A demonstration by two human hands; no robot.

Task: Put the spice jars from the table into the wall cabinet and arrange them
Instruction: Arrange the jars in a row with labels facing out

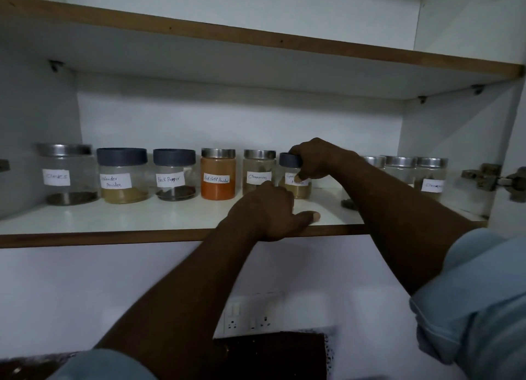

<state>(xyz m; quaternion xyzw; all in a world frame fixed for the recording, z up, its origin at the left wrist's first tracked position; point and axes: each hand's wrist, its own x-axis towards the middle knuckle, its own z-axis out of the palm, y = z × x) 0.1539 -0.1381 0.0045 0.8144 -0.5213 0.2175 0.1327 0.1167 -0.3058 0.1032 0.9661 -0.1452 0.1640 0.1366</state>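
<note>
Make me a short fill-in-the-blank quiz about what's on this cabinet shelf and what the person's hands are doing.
1. The right hand grips a jar with a dark ____.
2. The jar filled with orange powder is labelled Red Chilli ____.
3. The left hand rests on the shelf's front ____.
4. Just left of the Black Pepper jar stands the ____ Powder jar.

Missing words: lid; Powder; edge; Coriander

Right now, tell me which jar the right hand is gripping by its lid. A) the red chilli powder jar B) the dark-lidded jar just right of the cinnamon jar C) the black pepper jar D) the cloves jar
B: the right hand wraps the lid of the dark-lidded jar beside the cinnamon jar, while the left hand rests on the shelf edge.
</note>
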